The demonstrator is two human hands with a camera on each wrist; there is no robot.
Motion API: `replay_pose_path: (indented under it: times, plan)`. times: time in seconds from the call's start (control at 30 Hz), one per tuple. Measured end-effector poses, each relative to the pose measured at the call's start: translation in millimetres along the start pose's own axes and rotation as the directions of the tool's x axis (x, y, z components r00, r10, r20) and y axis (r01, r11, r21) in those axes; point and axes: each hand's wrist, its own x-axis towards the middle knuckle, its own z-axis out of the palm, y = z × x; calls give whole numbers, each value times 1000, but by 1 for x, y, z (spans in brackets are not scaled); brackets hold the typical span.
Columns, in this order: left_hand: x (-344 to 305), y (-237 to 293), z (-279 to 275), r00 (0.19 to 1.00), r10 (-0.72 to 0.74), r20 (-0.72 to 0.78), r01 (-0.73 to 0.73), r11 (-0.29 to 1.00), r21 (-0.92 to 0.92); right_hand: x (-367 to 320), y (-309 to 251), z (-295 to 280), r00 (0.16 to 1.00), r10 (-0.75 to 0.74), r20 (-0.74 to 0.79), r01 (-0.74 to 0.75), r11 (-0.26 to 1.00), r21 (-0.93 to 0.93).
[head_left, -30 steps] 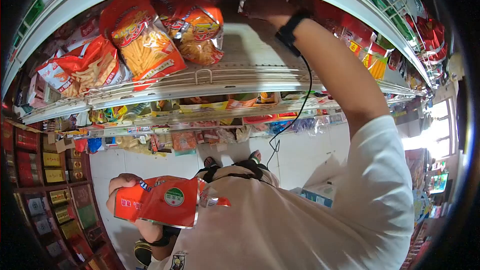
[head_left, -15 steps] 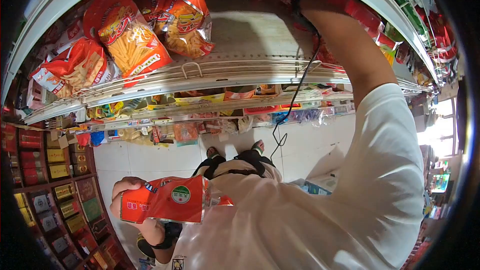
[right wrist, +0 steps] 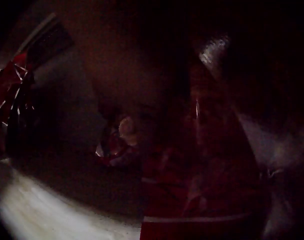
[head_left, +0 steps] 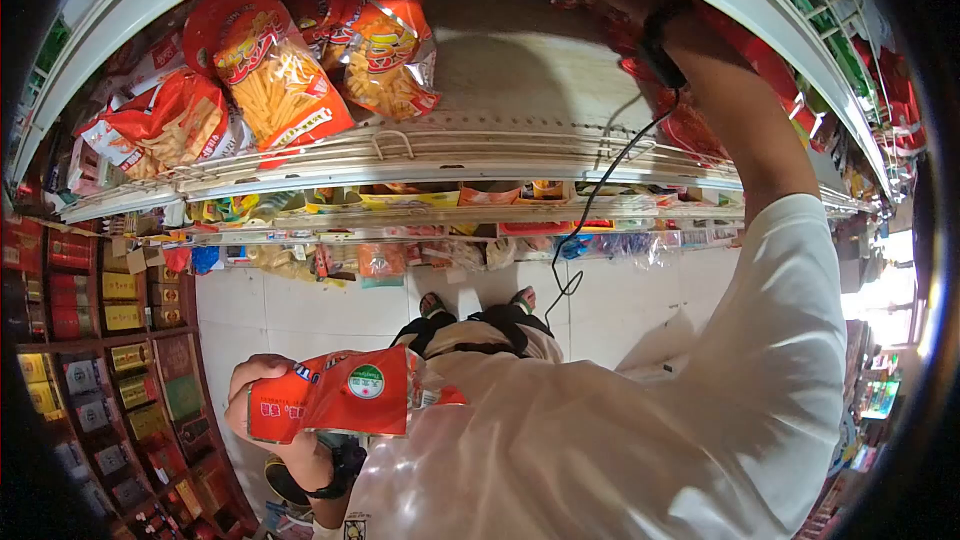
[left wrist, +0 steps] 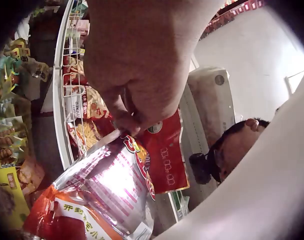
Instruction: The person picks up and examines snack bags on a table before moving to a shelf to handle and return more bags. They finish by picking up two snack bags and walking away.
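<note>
My left hand (head_left: 256, 386) pinches the top of red snack bags at waist height. In the left wrist view, a silver-and-red snack bag (left wrist: 114, 182) hangs from the fingertips, with a flat red bag (left wrist: 167, 160) behind it. My right hand (right wrist: 134, 75) reaches deep into the shaded upper shelf, mostly lost in darkness. A small red packet (right wrist: 117, 147) shows right below its fingers, and a large dark red bag (right wrist: 197, 185) stands beside it. Whether the right fingers hold anything, I cannot tell.
Bags of fry-shaped snacks (head_left: 270, 80) stand on the left of the upper shelf (head_left: 500, 90). A wire rail (head_left: 450, 147) runs along its front edge. A black cable (head_left: 590, 215) hangs from the right wrist. Lower shelves hold more packets, and a cabinet of boxes (head_left: 120, 340) stands at left.
My right hand has moved rightward and further into the shelf's shade. The left hand, still holding the red bags, has shifted slightly right in the head view.
</note>
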Motion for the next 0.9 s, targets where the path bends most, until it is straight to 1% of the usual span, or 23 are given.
replay_pose_path:
  times: [0.07, 0.17, 0.23, 0.27, 0.33, 0.43, 0.53, 0.67, 0.73, 0.83, 0.87, 0.9]
  plan:
    - [-2, 1, -1, 999, -29, -25, 29, 999, 16, 0, 5, -2, 1000, 1, -6, -1, 1000, 3]
    - [-5, 3, -4, 999, -45, -10, 45, 998, 46, -2, 11, -6, 1000, 6, -10, -6, 1000, 11]
    - [-10, -4, -6, 994, -90, -67, 94, 993, 70, -1, 14, -8, 1000, 3, -16, -2, 1000, 9]
    - [-10, -3, -5, 994, -89, -70, 94, 993, 71, -1, 15, -9, 1000, 2, -22, -2, 1000, 7]
    - [-10, 1, -3, 998, -40, -52, 43, 997, 63, -2, 15, -11, 1000, 3, -25, -2, 1000, 16]
    - [-13, 4, -3, 995, -62, -84, 68, 996, 64, -4, 13, -11, 1000, 1, -29, 0, 1000, 26]
    - [-16, -5, -5, 992, -62, -107, 64, 998, 10, -5, 7, -12, 999, 3, -35, -2, 999, 41]
    - [-9, 0, -1, 992, -61, -106, 69, 995, 70, -10, -1, -11, 1000, 2, -29, 0, 998, 64]
    - [-5, 3, 0, 995, -61, -75, 59, 998, -22, -9, -5, -15, 1000, -18, -19, 19, 997, 78]
    - [0, 4, 1, 999, -16, -49, 15, 1000, -22, -12, -26, -21, 999, -43, 0, 42, 992, 121]
    - [2, 5, 0, 1000, -16, -20, 16, 999, 36, -10, -34, -25, 998, -57, 11, 54, 988, 144]
    - [4, 6, 1, 999, -17, -36, 19, 999, 48, -12, -46, -30, 997, -71, 28, 65, 983, 171]
